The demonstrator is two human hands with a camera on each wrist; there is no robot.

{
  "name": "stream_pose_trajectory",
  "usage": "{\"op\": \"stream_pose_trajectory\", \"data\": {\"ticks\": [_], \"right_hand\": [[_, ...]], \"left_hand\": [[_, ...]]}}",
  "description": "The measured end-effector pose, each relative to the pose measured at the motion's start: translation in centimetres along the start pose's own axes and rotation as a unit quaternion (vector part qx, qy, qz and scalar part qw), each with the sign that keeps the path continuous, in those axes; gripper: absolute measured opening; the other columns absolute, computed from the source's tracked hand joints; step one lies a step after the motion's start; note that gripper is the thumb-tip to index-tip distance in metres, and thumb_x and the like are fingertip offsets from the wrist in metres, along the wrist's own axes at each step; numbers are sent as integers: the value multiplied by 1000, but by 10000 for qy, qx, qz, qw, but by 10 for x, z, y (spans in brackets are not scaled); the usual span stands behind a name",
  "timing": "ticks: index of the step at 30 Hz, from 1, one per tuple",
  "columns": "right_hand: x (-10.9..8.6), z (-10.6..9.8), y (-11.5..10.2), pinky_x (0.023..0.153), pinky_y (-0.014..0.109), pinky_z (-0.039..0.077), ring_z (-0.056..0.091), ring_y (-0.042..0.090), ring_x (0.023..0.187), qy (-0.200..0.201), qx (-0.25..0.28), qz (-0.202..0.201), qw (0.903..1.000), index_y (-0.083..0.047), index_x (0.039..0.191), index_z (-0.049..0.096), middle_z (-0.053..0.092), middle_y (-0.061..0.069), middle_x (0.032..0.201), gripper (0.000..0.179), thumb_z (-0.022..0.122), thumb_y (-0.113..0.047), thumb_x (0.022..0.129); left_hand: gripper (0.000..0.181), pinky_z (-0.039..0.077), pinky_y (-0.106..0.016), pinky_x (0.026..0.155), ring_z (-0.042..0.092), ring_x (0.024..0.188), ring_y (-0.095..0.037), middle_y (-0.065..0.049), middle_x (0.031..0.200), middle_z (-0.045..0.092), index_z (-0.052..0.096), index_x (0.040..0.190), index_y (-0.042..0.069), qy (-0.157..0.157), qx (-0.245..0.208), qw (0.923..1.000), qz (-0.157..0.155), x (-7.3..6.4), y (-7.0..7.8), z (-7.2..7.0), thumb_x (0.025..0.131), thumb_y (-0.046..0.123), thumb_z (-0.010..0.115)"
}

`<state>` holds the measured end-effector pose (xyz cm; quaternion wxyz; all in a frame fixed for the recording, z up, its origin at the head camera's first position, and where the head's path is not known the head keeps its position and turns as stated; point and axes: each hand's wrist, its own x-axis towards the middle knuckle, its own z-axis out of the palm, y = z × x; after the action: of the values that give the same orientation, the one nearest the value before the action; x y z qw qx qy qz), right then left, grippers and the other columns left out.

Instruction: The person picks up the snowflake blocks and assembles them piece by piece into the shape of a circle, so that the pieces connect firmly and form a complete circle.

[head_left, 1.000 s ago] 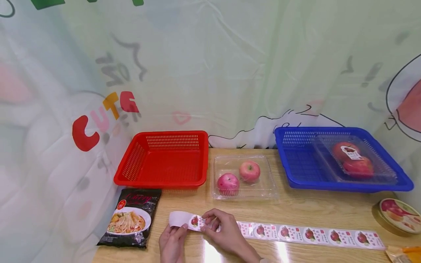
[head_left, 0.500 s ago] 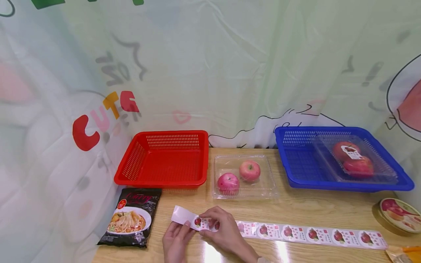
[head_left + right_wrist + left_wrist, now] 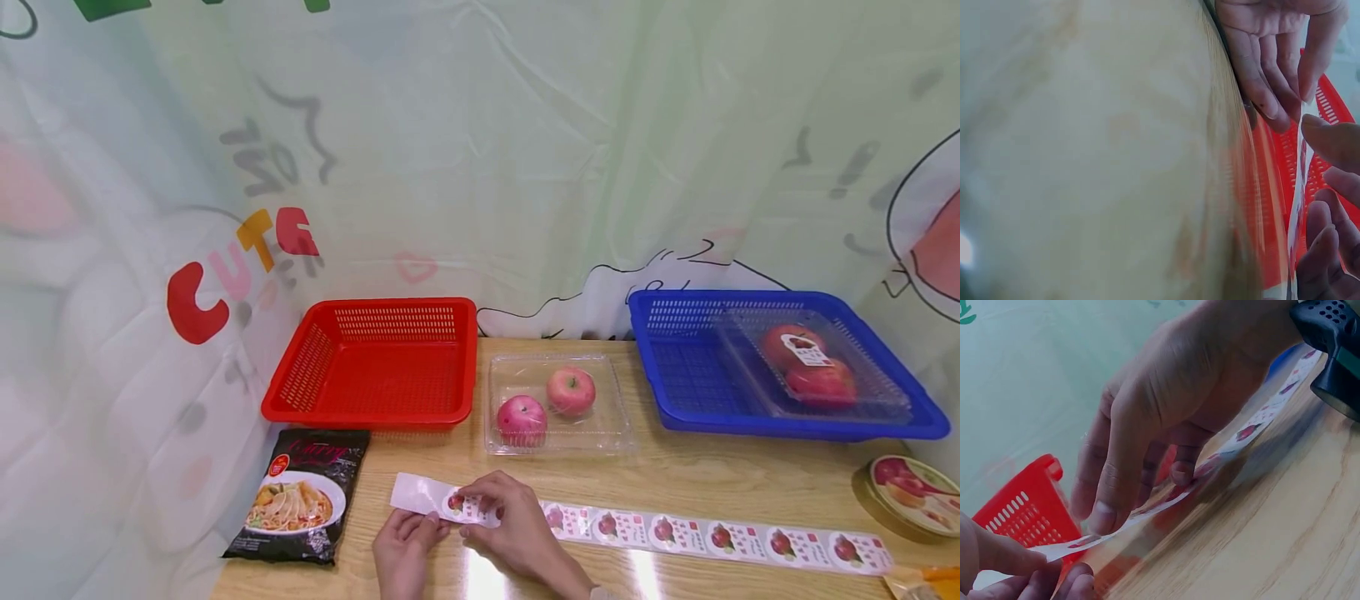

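Note:
A long strip of white labels (image 3: pixel 660 532) printed with red fruit runs across the table to the right. My left hand (image 3: pixel 407 546) pinches it near its blank white end, thumb on top. Farther along the strip, my right hand (image 3: pixel 513 525) has thumb and fingertips at a label, partly covering it. In the left wrist view the strip (image 3: pixel 1247 434) bends up off the table toward both hands. The right wrist view has the left hand (image 3: pixel 1272 50) gripping the strip's end, with the right thumb beside it. Behind the hands, a clear plastic box (image 3: pixel 600 433) holds two apples (image 3: pixel 572 390).
A red basket (image 3: pixel 367 417) stands at the back left, and a blue basket (image 3: pixel 795 425) at the back right contains another clear box of apples with a label. A black noodle packet (image 3: pixel 296 500) lies left; a round tub (image 3: pixel 915 492) and an orange packet (image 3: pixel 926 583) are right.
The left hand has shifted slightly right, and the blank end, curled back earlier, now lies straighter. The label strip has slid a little to the right; the right hand stays nearly in place.

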<state>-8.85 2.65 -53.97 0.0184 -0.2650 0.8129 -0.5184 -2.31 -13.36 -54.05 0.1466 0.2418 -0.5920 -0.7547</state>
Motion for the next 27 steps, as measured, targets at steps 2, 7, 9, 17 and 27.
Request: {"op": "stream_pose_trajectory", "data": {"ticks": [2,7,9,17,27], "right_hand": [[1,0,0,70,22,56,65,9,82,57,-61,-63,9999,-15,111,81,74,-2,103,42,94,-8,72],[3,2,-2,66,22,55,64,10,79,229,-235,-370,9988,-11,109,82,74,-3,102,42,94,-4,70],[3,3,-3,66,21,55,64,10,80,304,-392,-478,9976,-11,109,83,73,-4,104,41,94,-5,70],[6,4,-9,69,16,52,62,5,85,444,-1014,-567,9922,-14,113,83,72,-5,112,42,95,-13,73],[8,7,-8,75,21,52,61,4,94,541,-1304,-868,9862,-21,110,85,71,-8,111,36,96,-22,75]], "left_hand": [[24,65,-25,73,73,69,-8,-6,78,70,54,110,-28,125,-38,9999,-112,1,2,0,93,-14,62],[16,66,-28,75,74,72,-10,-3,78,70,57,108,-24,326,-393,9986,-160,3,2,-1,96,-14,61],[12,66,-30,75,75,73,-10,-2,78,71,59,106,-21,313,-549,9980,-76,4,1,-2,97,-13,60],[3,66,-32,77,77,76,-12,-1,80,76,62,100,-11,239,-860,9960,-46,6,0,-5,99,-10,60],[7,66,-32,82,77,81,-11,0,86,78,66,104,-5,-123,-1152,9933,30,8,-1,-9,103,-3,59]]}}
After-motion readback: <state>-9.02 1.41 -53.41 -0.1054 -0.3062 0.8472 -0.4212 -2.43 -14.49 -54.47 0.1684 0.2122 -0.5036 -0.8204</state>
